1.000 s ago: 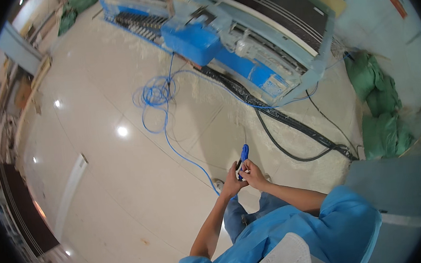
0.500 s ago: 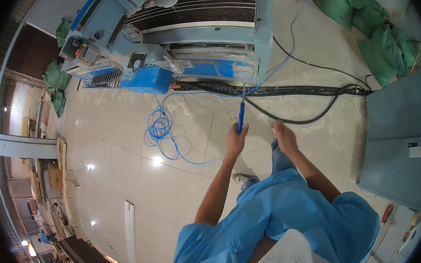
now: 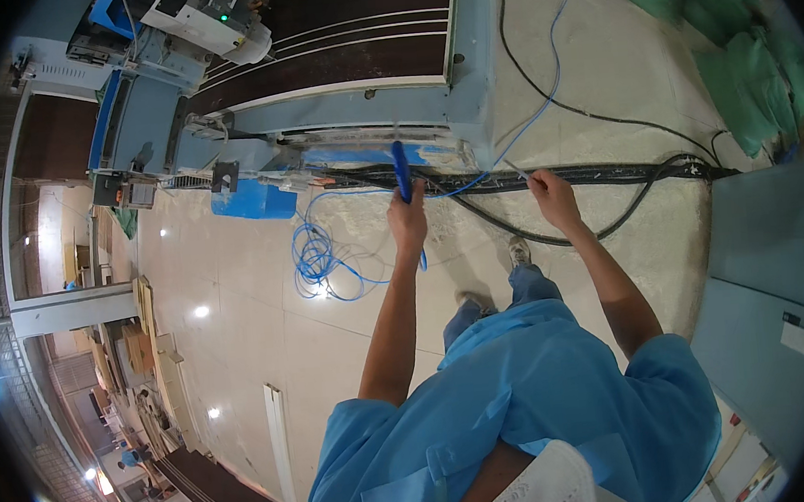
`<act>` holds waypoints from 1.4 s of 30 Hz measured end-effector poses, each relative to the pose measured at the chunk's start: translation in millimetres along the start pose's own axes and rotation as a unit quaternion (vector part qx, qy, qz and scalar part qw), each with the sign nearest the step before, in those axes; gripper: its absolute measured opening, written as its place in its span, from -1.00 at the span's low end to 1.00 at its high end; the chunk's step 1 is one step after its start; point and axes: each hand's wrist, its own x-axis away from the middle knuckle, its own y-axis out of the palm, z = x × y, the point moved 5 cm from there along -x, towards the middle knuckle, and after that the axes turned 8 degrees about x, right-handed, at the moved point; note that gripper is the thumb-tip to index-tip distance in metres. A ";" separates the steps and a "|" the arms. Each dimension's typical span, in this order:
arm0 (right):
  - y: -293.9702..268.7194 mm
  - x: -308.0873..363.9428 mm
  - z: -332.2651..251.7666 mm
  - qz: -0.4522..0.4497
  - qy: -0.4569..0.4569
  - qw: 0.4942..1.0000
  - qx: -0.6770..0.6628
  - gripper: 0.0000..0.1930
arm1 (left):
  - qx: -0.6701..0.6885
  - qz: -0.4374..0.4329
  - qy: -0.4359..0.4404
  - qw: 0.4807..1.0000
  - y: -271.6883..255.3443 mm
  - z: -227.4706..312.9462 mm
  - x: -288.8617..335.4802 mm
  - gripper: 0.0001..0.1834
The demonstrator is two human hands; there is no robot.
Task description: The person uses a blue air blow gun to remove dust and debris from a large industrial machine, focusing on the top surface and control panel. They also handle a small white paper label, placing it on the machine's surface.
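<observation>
My left hand [image 3: 407, 224] is closed around a blue air gun [image 3: 402, 171], raised in front of the machine's lower edge. A stretch of blue hose [image 3: 423, 260] shows below that hand and passes behind the forearm. To the right, my right hand [image 3: 555, 203] is pinched closed on a thin grey rod [image 3: 517, 170] that sticks out toward the upper left; its kind is too small to make out. Thick black cables [image 3: 594, 174] run along the floor beyond this hand.
A large grey-blue machine [image 3: 474, 104] with a dark striped panel [image 3: 355, 9] stands ahead. Blue hose lies coiled [image 3: 316, 258] on the tiles. Green sacks [image 3: 739, 92] sit at far right, above a grey cabinet [image 3: 780, 250]. A white strip [image 3: 279, 440] lies at left.
My left hand has moved left and forward with the air gun. My right hand has gone forward and right, and the thin rod now shows in it. The view has shifted, and I stand closer to the cables.
</observation>
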 end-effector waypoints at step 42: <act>66.1 -389.6 80.7 -0.254 0.023 0.959 -0.121 -0.65 | -0.265 0.100 -0.117 0.952 145.2 30.2 -74.1 -0.59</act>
